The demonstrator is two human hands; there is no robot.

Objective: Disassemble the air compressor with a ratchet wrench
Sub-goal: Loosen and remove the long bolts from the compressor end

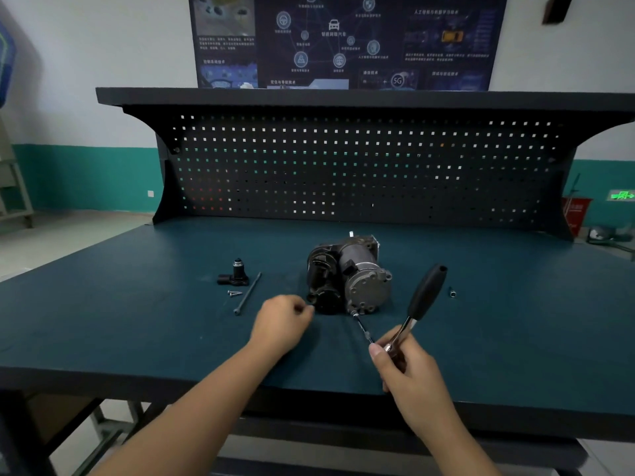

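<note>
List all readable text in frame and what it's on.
"5G": on the wall poster, lower middle.
Other poster headings and small print: Chinese, too blurred to read.
Green exit sign: pictogram and arrow, no legible words.
Red box: white characters, too blurred.
No legible markings on the air compressor or ratchet wrench.

A training workshop, set up around one workbench.

The workbench (103, 304) has a dark green top and a pegboard (360, 166) rising behind it under a shelf (309, 96). The wall (86, 97) is white over a green band and carries a dark poster (343, 39) of car-technology diagrams. An air compressor (347, 274) sits on the bench, with loose screws (234, 293) near it. A green exit sign (621, 195) glows at the right.
</note>
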